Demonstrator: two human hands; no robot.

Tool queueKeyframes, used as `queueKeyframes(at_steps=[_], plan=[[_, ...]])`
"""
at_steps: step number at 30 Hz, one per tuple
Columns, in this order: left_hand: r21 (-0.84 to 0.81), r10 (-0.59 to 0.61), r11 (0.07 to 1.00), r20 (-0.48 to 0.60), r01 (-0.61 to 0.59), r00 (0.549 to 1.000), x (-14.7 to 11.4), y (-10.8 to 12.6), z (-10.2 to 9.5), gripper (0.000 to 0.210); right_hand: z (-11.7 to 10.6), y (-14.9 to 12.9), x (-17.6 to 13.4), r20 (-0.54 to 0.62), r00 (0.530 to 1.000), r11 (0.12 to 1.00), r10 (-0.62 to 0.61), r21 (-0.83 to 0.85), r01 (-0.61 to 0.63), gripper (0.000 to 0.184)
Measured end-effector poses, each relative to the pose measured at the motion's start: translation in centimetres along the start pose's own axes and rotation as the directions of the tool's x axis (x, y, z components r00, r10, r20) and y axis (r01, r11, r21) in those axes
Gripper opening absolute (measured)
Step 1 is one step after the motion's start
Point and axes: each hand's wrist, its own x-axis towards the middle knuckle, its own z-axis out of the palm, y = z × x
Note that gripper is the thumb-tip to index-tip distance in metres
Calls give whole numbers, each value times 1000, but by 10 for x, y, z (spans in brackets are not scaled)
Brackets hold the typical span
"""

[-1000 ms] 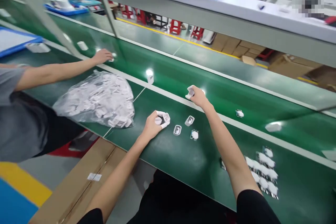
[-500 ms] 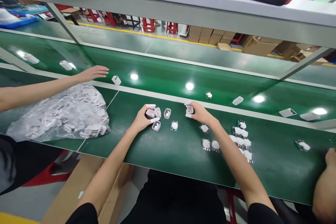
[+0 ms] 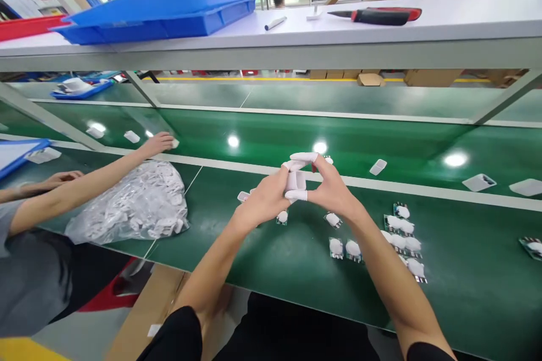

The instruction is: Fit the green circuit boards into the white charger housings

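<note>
A small white box-shaped plastic housing (image 3: 296,181) is held between my two hands above the green bench, its open side toward the right. My left hand (image 3: 265,197) closes on it from the left. From the right, my right hand (image 3: 334,187) reaches round it with white-covered thumb and forefinger. Under my left hand another white housing (image 3: 243,196) shows in part; others beside it are hidden. Just below my hands lies a small circuit board with a white dome (image 3: 282,217). Similar boards (image 3: 336,248) lie nearer my right forearm.
A co-worker's hand (image 3: 160,145) reaches over a clear bag of white parts (image 3: 135,203) toward the green belt (image 3: 271,149). White housings (image 3: 378,167) lie along the belt. More boards (image 3: 400,242) sit right of my forearm. Blue trays (image 3: 169,8) and pliers (image 3: 381,16) are on the shelf.
My left hand has left the group of housings and moved right to meet my right hand at a housing. The co-worker's hand now has a white piece at its fingertips. The view has tilted up.
</note>
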Motion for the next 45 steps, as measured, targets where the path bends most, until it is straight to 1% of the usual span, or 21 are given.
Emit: queueKeyframes(at_steps=[2,3,4,5,6,8,9,11,14,18,20,23,25,27,30,33,35,38,40,43,45], plan=[[-71,20,997,-22,-21,1000,24,1,4,35,-9,19,6,-123,992,998,-5,-62,-3,60],[-118,17,993,-71,-25,997,33,-1,4,35,-16,33,9,-171,984,990,48,-126,-70,55],[-172,11,984,-133,-34,991,40,-5,3,39,-22,50,12,-208,969,963,134,-205,-177,48],[-229,9,972,-190,-54,982,44,-9,1,42,-29,68,14,-243,934,894,260,-304,-328,41],[-283,19,955,-231,-86,973,47,-13,-1,44,-35,86,16,-254,879,779,404,-407,-476,38],[-370,75,913,-256,-169,964,50,-23,-6,43,-40,120,19,-261,779,614,570,-494,-615,37],[-400,105,894,-253,-203,962,51,-27,-9,42,-39,135,20,-254,742,560,620,-519,-646,38],[-432,117,874,-260,-223,959,49,-34,-16,39,-28,158,25,-238,691,488,682,-556,-673,43],[-429,51,885,-298,-181,953,46,-36,-24,40,0,178,40,-219,657,417,721,-620,-664,52],[-437,-1,884,-358,-167,934,45,-35,-28,50,28,191,63,-184,667,406,722,-668,-624,48],[-475,-30,862,-398,-178,917,46,-35,-28,50,30,195,70,-181,670,406,720,-672,-619,53],[-504,-78,848,-422,-162,903,47,-36,-33,52,23,199,75,-156,693,438,704,-673,-596,59],[-520,-82,838,-414,-162,906,47,-39,-39,51,14,201,75,-73,732,513,677,-667,-541,57],[-539,-67,822,-415,-186,907,46,-43,-45,49,9,203,75,44,778,618,627,-636,-462,55],[-557,-19,797,-409,-234,912,46,-51,-49,45,14,209,76,163,822,748,545,-537,-389,45],[-583,16,775,-368,-244,930,47,-55,-49,37,28,212,79,149,850,820,505,-390,-418,37],[-596,22,770,-335,-230,942,46,-55,-50,34,37,208,80,88,862,848,498,-255,-464,44],[-574,42,792,-288,-208,957,43,-50,-52,31,39,186,76,-7,872,872,490,-4,-490,63],[-551,54,816,-233,-177,971,41,-43,-53,29,31,161,67,-54,880,875,472,149,-460,71],[-515,56,850,-115,-108,992,39,-31,-51,29,8,111,44,-99,895,872,434,296,-390,66],[-472,70,877,-57,-88,996,37,-21,-47,29,-8,75,25,-136,921,870,365,403,-285,56]])
